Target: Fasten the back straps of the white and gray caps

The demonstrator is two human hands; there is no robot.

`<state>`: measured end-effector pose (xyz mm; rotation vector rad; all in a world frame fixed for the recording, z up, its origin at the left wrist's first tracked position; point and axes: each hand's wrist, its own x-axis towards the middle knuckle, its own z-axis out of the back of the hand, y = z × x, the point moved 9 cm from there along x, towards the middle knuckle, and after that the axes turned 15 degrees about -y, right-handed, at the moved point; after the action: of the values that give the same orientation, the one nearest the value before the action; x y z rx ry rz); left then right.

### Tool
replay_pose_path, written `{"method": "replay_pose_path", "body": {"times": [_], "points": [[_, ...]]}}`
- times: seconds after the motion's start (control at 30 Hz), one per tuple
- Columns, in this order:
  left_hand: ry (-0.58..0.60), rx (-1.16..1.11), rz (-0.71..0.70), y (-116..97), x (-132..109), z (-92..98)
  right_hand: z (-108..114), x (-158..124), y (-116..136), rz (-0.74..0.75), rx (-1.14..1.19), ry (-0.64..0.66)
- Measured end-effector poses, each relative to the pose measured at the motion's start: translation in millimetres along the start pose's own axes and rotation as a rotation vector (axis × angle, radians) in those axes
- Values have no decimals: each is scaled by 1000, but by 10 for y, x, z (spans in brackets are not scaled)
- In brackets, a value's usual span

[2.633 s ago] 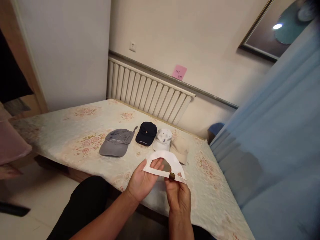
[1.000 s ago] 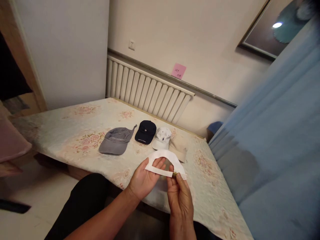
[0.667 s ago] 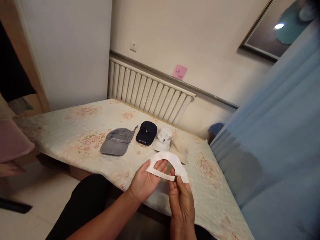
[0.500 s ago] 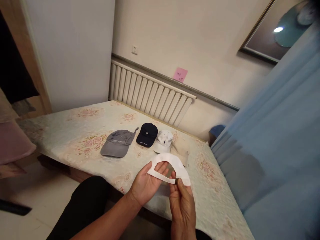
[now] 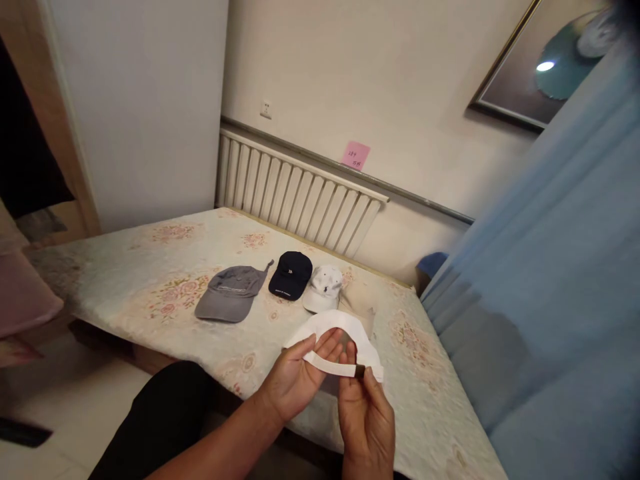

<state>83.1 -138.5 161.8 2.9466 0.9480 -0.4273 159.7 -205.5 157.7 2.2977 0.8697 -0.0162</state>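
Observation:
A white baseball cap (image 5: 345, 323) is held up over the near side of the bed, its back opening and strap facing me. My left hand (image 5: 295, 377) grips the left side of the opening, thumb on the strap's end and fingers inside the cap. My right hand (image 5: 367, 407) pinches the right end of the strap beside a dark buckle (image 5: 359, 371). Behind the held cap lie a grey cap (image 5: 231, 293), a navy cap (image 5: 291, 275), a white cap with a small dark emblem (image 5: 324, 288) and a beige cap (image 5: 357, 303), partly hidden.
The caps lie on a bed (image 5: 130, 280) with a floral cover. Beyond it are a radiator (image 5: 300, 193) and a wall with a pink note (image 5: 356, 155). A blue curtain (image 5: 540, 267) hangs at the right. My dark-clad knee (image 5: 170, 407) is at lower left.
The white cap has tilted and its strap now bows toward me, with the dark buckle plainly visible. My right thumb has shifted slightly right, and the left thumb lies further along the strap.

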Motion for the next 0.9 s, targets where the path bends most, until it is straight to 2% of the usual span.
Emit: {"method": "replay_pose_path", "body": {"times": [0.13, 0.27, 0.47, 0.63, 0.9], "points": [[15, 18, 15, 58, 34, -33, -14, 75, 12, -19, -17, 36], [22, 24, 13, 72, 58, -52, 32, 147, 44, -8, -8, -24], [-52, 33, 1, 63, 93, 55, 106, 170, 76, -3, 42, -71], [-35, 13, 44, 116, 114, 111, 112, 196, 11, -61, 44, -66], [-102, -9, -20, -28, 101, 116, 160, 222, 65, -54, 120, -140]]}}
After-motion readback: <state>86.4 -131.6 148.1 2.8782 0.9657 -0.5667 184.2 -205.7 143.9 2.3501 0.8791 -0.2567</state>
